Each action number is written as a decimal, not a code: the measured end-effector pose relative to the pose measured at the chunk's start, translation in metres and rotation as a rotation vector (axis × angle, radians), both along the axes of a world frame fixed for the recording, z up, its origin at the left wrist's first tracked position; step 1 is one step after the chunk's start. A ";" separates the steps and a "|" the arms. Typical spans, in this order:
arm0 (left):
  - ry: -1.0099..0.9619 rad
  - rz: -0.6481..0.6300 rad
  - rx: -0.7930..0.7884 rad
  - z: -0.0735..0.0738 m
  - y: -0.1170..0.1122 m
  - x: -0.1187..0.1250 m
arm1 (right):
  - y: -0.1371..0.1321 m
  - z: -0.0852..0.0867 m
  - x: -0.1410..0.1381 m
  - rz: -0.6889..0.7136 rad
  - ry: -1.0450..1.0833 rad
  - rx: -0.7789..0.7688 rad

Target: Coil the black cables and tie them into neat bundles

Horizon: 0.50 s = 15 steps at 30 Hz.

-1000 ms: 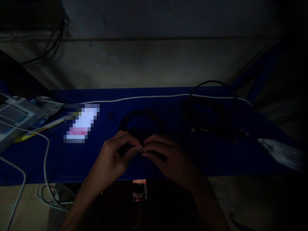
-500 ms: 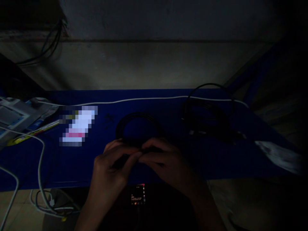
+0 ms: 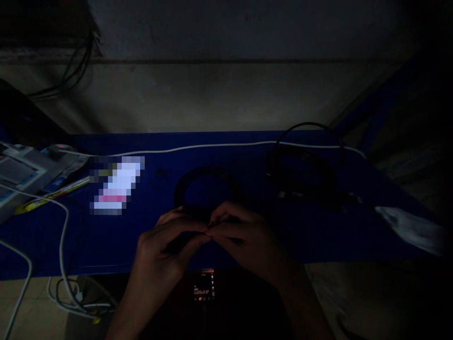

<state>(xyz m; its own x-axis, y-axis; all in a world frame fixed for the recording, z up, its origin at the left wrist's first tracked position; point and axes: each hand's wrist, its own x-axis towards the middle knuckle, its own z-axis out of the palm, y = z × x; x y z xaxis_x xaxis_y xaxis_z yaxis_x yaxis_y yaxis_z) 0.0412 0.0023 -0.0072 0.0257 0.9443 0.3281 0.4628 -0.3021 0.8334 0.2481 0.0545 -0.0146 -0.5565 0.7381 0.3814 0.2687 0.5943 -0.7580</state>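
In dim light, my left hand [image 3: 171, 243] and my right hand [image 3: 242, 233] meet over the near part of the blue table [image 3: 141, 255]. Thumb and fingers of each are pinched together, and the fingertips touch. Whatever lies between them is too small and dark to make out. Just beyond the hands rests a coiled black cable [image 3: 207, 171], its near side hidden behind my fingers. Below the hands, at the table's front edge, a small lit screen [image 3: 204, 285] glows in the dark.
A bright blurred-out screen [image 3: 118, 185] lies left, beside a grey-white device [image 3: 21, 170]. Another black cable bundle [image 3: 300, 174] sits right, near a crumpled white wrapper [image 3: 406, 229]. One thin white cable [image 3: 212, 145] crosses the back; white cords [image 3: 62, 236] hang over the front left.
Both hands stay pinched together in nearly the same place, the fingertips shifting only slightly. The view has moved a little, and the table things keep their places.
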 end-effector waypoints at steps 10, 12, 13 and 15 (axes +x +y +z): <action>-0.014 -0.007 -0.022 -0.001 0.000 0.000 | 0.001 0.008 -0.002 -0.039 0.019 -0.071; -0.008 -0.023 -0.018 0.000 0.000 -0.001 | 0.000 0.008 -0.002 -0.039 0.014 -0.088; -0.004 -0.028 -0.018 0.000 -0.001 -0.001 | 0.000 0.008 -0.002 -0.055 0.006 -0.100; 0.008 -0.036 -0.023 0.001 -0.001 -0.001 | 0.000 0.008 -0.002 -0.092 -0.011 -0.135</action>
<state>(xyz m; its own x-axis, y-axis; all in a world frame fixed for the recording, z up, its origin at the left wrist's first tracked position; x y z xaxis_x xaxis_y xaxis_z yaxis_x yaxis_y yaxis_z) 0.0399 0.0017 -0.0065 0.0623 0.9502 0.3055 0.4584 -0.2991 0.8369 0.2461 0.0549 -0.0070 -0.4876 0.8303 0.2699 0.3257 0.4598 -0.8261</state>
